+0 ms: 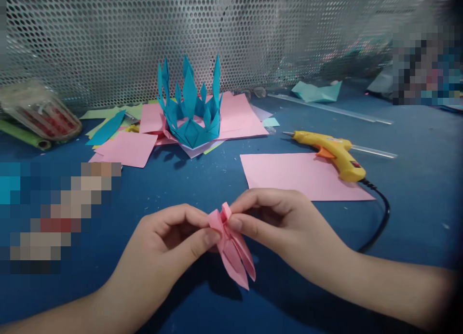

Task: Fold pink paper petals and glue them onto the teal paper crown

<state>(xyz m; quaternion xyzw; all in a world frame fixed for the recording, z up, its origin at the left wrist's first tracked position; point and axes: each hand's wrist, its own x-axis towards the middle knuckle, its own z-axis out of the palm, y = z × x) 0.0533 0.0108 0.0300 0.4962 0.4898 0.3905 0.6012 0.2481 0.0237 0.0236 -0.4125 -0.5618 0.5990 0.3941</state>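
Observation:
A small folded pink paper piece (232, 249) with pointed flaps hangs between both hands above the blue table (181, 189). My left hand (170, 240) pinches its left side with thumb and forefinger. My right hand (278, 220) pinches its top right edge, fingers curled. Behind them stands a blue folded paper crown-like shape (191, 107) on pink sheets.
A flat pink sheet (304, 175) lies right of centre, with a yellow glue gun (334, 153) and its black cord beside it. Loose pink, green and blue papers (123, 141) lie at the back left. A clear plastic case (39, 112) sits far left. A perforated metal screen (231, 30) closes the back.

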